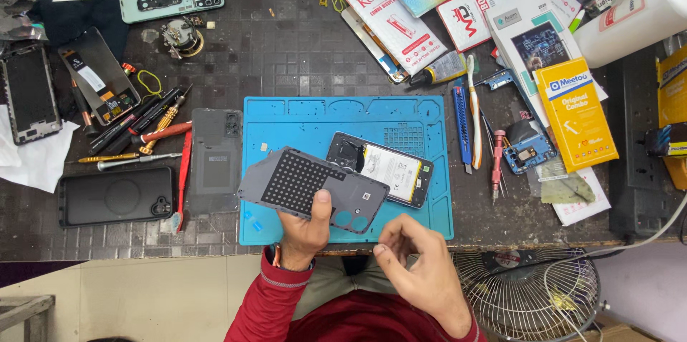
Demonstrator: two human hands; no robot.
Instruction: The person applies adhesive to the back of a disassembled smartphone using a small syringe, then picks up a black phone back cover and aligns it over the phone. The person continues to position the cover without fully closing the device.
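Two bare hands work near the lower middle of the frame, seen from the head camera. The left hand (304,231) holds a grey plastic phone back cover with a dotted black square inside (313,190); its thumb presses on the inner face and the fingers are closed under the lower edge, so the cover stays tilted above the blue rubber repair mat (300,116), probably to show its inside to the eyes. The right hand (418,267) is just beside it, holding nothing I can see, with the fingers half curled and the fingertips drawn together near the cover's corner. Behind the cover, an opened dark phone with a white battery (383,169) lies flat on the mat. At the left of the frame, screwdrivers with red and yellow handles (139,134) lie together, near the mat.
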